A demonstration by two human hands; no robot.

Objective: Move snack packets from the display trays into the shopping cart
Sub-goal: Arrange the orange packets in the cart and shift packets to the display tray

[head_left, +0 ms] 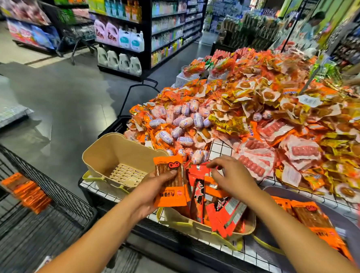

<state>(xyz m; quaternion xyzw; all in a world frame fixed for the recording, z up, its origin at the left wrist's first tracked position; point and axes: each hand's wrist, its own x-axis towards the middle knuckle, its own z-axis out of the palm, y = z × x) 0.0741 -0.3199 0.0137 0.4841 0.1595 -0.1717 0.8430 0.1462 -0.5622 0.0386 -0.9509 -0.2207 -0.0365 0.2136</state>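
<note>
My left hand grips a small stack of orange snack packets, held upright above the near beige tray. That tray is packed with red and orange packets. Over its far side, my right hand reaches down with curled fingers and pinches the top of a red packet. At the lower left stands the black wire shopping cart, with several orange packets lying in it.
An empty beige tray stands left of the full one, and a grey tray with orange packets lies to the right. Behind them a large heap of loose snacks covers the display table. Shelves and another cart stand across the aisle.
</note>
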